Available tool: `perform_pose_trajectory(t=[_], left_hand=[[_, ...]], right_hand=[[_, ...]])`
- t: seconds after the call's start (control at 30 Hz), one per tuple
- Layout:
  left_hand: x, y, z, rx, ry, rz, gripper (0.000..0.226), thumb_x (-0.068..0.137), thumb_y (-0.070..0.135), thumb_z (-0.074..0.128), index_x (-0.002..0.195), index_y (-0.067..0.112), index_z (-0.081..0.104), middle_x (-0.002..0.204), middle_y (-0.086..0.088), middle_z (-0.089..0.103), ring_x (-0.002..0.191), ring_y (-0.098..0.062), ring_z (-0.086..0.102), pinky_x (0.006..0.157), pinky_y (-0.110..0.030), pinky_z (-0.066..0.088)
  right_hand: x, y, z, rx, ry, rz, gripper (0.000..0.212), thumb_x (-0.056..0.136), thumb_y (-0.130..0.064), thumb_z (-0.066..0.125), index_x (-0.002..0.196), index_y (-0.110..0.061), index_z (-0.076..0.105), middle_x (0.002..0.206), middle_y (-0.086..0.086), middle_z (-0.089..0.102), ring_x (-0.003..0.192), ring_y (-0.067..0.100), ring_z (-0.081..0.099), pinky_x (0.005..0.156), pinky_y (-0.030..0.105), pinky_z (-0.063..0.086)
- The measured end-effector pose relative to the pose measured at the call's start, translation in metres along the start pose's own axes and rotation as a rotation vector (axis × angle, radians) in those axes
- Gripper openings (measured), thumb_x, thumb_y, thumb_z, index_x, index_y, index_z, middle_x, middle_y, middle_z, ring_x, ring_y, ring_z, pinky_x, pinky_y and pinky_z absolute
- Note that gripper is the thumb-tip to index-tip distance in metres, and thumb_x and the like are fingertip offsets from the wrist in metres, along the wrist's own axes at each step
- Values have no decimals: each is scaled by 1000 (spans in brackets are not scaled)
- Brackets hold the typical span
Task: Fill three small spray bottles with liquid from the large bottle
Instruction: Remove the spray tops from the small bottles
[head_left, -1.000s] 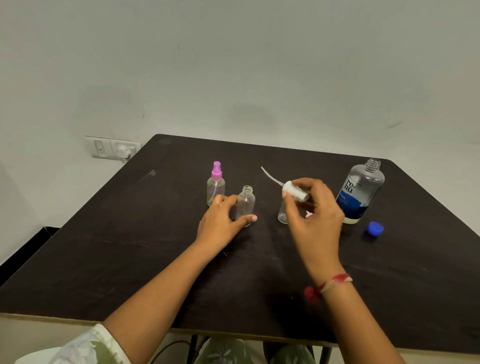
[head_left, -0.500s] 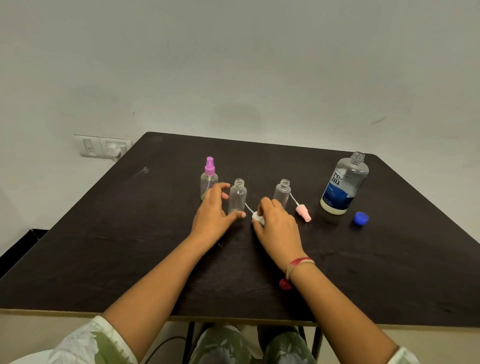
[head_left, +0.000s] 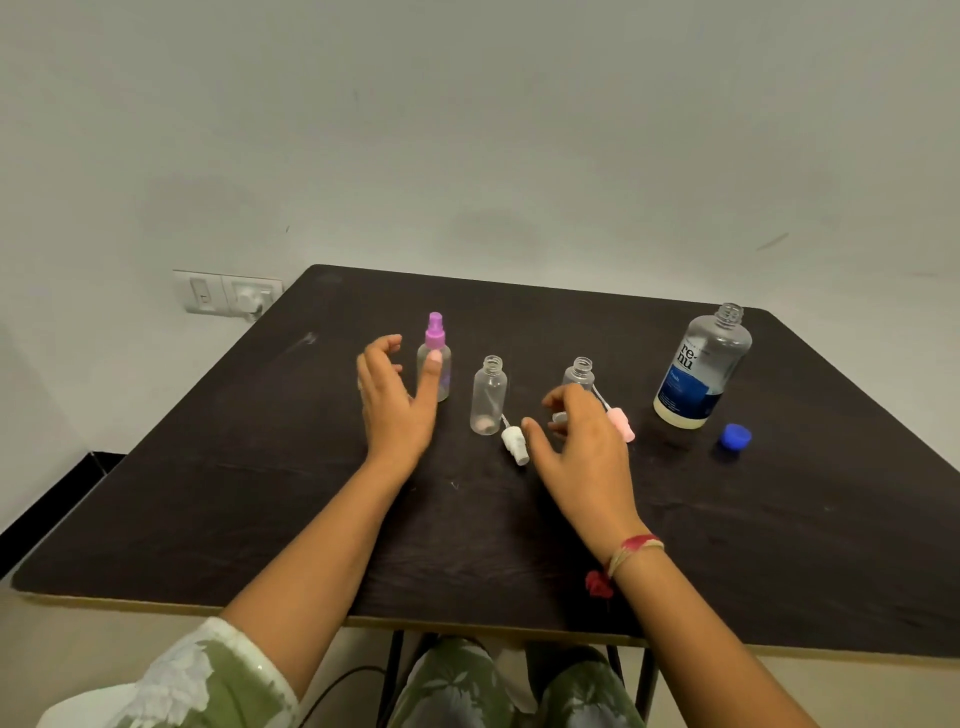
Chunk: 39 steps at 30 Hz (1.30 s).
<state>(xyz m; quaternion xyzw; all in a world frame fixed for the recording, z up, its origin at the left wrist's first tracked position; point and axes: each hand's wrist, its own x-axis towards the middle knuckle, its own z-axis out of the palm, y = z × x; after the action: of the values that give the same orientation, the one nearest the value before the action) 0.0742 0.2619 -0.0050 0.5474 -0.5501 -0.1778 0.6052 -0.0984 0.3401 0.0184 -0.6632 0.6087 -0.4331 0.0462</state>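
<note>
The left hand (head_left: 397, 400) is open, fingers spread and lightly curved to the left of the small clear plastic spray bottle with the purple pump cap (head_left: 435, 335). Its thumb crosses the front of that bottle; whether it touches I cannot tell. The right hand (head_left: 582, 447) hovers over the dark table (head_left: 779, 519), fingers loosely curled, and holds nothing that I can see.

Between the hands stands a second small clear bottle (head_left: 488, 395), its neck open. A white pump head with its dip tube (head_left: 514, 441) lies on the table just beside its base. Behind the right hand's fingers stands a third small clear bottle (head_left: 582, 370), also open, with a pale pink pump head (head_left: 621, 423) lying close by. Further right, well apart, is the large clear bottle with the blue label (head_left: 698, 369), uncapped and upright, holding liquid in its lower part. Its blue screw cap (head_left: 735, 435) lies near its base.

The step in hand looks to be uncapping the last small bottle.
- The left hand should close low on the bottle's body, not on the cap, and keep it pressed down so that it cannot tip.
- The right hand can then come over to twist the purple head off and lift it straight up so that the tube clears the neck.
- The head is best laid beside its own bottle, as the other two are.
</note>
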Motion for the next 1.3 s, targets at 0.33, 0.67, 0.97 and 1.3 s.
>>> perform_pose_trajectory(t=[0.33, 0.67, 0.97, 1.3], left_hand=[[24, -14, 18, 191, -220, -188, 88, 81, 38, 72, 149, 21, 18, 147, -2, 41, 136, -27, 37, 112, -49, 25], [-8, -2, -20, 69, -209, -232, 50, 80, 24, 75, 113, 17, 39, 111, 1, 52, 100, -15, 52, 82, -27, 39], [-78, 51, -14, -65, -510, -22, 49, 68, 29, 83, 100, 21, 47, 90, 7, 65, 81, 2, 62, 69, -11, 47], [-89, 61, 24, -52, -553, 92, 46, 69, 27, 79, 101, 16, 48, 84, 8, 63, 75, 1, 61, 60, -14, 47]], right_hand=[[-19, 5, -6, 136, -4, -20, 19, 87, -21, 65, 104, -21, 56, 101, -6, 57, 95, 5, 59, 84, 28, 54], [-22, 6, -10, 325, 3, 17, 14, 86, -12, 66, 98, -17, 60, 99, -5, 61, 93, 2, 61, 81, 13, 50], [-29, -6, -14, 631, 73, 22, 27, 83, -31, 69, 104, -18, 60, 101, -3, 63, 98, 11, 63, 83, 22, 51], [-11, 8, -25, 691, 118, 90, 31, 74, -15, 80, 96, -21, 59, 94, 1, 66, 90, 17, 67, 83, 40, 56]])
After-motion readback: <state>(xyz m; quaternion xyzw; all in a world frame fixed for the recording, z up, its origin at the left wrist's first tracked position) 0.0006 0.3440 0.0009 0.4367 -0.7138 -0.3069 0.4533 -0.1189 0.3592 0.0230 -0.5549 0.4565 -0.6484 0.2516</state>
